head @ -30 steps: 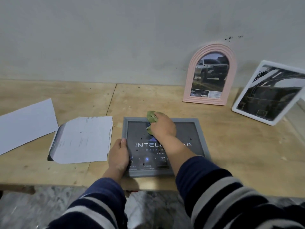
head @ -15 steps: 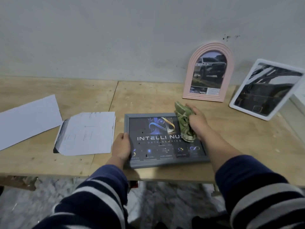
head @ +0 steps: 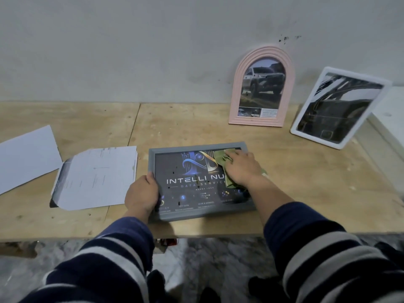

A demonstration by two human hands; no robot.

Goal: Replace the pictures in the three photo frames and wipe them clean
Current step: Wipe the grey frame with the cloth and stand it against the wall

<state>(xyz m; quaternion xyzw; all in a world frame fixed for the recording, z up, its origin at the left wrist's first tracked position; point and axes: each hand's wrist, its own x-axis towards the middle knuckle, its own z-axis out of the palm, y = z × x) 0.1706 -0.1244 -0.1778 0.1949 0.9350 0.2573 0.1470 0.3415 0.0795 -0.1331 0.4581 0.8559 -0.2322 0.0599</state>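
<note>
From the head camera, both your forearms reach forward over the near edge of the wooden table (head: 306,171), sleeves striped navy and grey. Your left hand (head: 141,196) sits at the left edge of the grey frame (head: 196,147), which lies flat near the table's front edge; the fingers curl over the frame's left rim with the thumb on its face, clamping it in place. Your right hand (head: 241,169) lies palm down on the frame's upper right area, fingers fairly straight and spread, pressing a crumpled green cloth (head: 222,159) against the glass over the dark "INTELLI" poster. The cloth shows beyond the fingertips and under the palm.

At the back, the pink arched frame (head: 237,92) stands against the wall, holding a car picture. Just right of it, the white frame (head: 306,119) leans tilted, also with a picture inside. Left of the grey frame lie two loose paper sheets (head: 96,178), face down.
</note>
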